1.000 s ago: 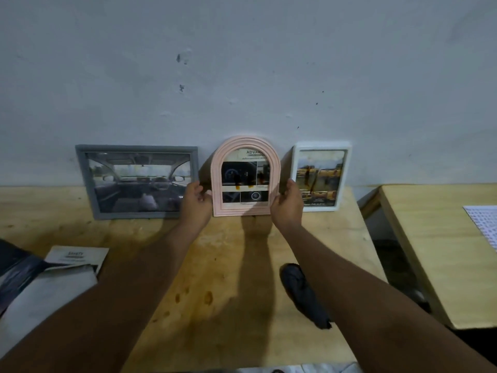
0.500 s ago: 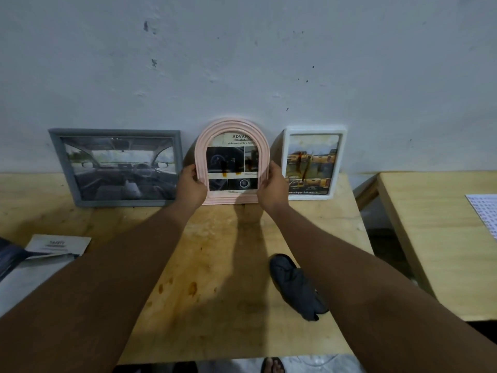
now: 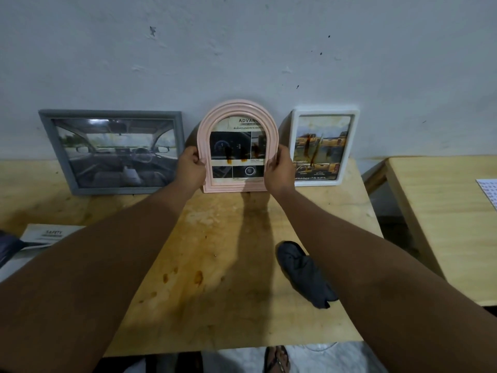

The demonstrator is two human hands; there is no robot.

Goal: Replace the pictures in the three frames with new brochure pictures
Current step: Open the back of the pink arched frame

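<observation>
**While gripped at both edges, the pink frame is kept upright**

Since the front of the table (image 3: 215, 265) is kept as working room, only a crumpled dark cloth (image 3: 304, 275) lies near its right edge. A brochure (image 3: 51, 234) headed "SAFETY" is kept within reach at the left, presumably as the source of new pictures.

Further back, both arms are stretched out to the pink arched frame (image 3: 238, 105). It is clasped at its left edge by the left hand (image 3: 191, 170) and at its right edge by the right hand (image 3: 279, 170). The fingers of each are curled round the rim and the thumbs are laid on the front. A grip on both sides is judged to be used so that the frame is held level and its glazed face is not pressed.

The frame stands upright at the back of the table. A grey frame (image 3: 110, 115) stands just beside it on the left and a white frame (image 3: 325, 111) on the right, both leaned against the wall (image 3: 242, 49). Its bottom edge is level with the tabletop, but whether it rests there or is slightly raised cannot be told. Brown streaks are seen on the pictures in the pink and white frames.

Compared with a second ago, little is altered. The same two-sided hold is kept and the frame is not visibly shifted between its neighbours. Only the view itself has been moved.
</observation>
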